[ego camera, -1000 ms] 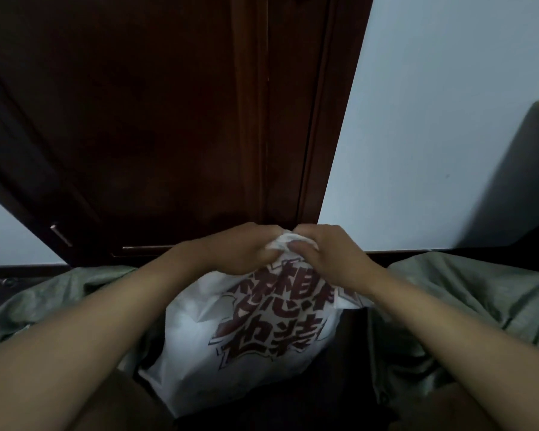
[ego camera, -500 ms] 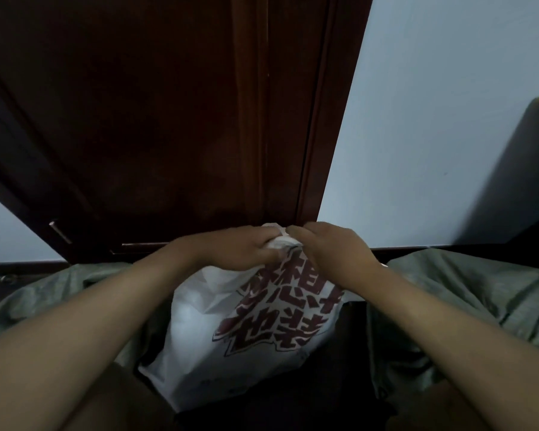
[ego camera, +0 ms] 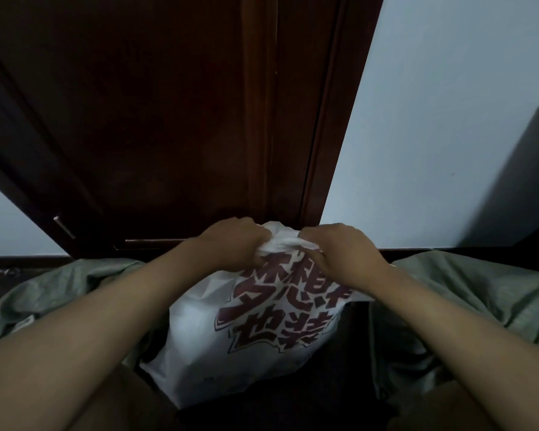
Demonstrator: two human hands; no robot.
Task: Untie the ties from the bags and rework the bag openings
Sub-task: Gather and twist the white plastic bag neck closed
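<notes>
White bag (ego camera: 255, 331) with red print sits near centre, between green sacks (ego camera: 479, 293). Left hand (ego camera: 231, 244) and right hand (ego camera: 339, 250) each hold its bunched mouth tightly, likely mid-loosening; next they would need to pull apart. Any tie is hidden under the fingers.

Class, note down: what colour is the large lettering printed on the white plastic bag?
Dark red lettering on the white bag, shown in the head view.

a home room: dark wooden door (ego camera: 168, 119), pale painted wall (ego camera: 433, 119), dark skirting.
</notes>
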